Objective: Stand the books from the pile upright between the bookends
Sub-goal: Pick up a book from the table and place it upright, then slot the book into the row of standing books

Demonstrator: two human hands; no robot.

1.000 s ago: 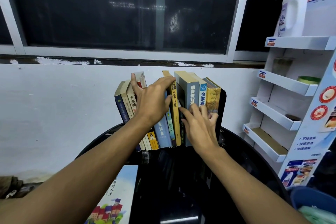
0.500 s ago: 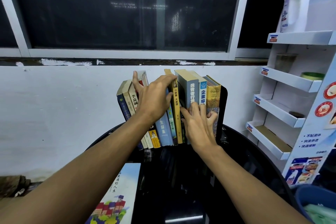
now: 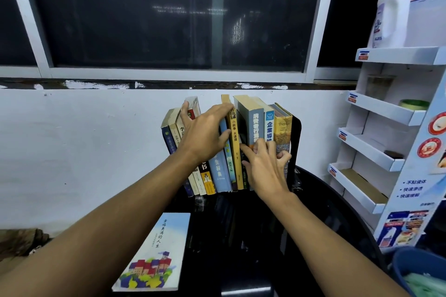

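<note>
Both hands are up at the row of mixed paperback books standing at the back of the glossy round black worktop. The left hand is spread wide across the left-hand group, which leans off to the left, its fingertips reaching the tall yellow-spined book. The right hand has its fingers bent, tips pressed to the spines around the thick grey-spined book, gripping nothing as far as I can see. There's a dark gap between yellow and grey, so this looks like squaring up and closing the row against the upright black metal bookend on the right. The left bookend is hidden behind the arm, so I can't say how it sits. Most of the job looks done, with the bulk of the books on their feet. What's left: straighten that lean, and stand the pale blue paperback with coloured houses on its cover, lying flat at the near left edge, well apart from the row.
</note>
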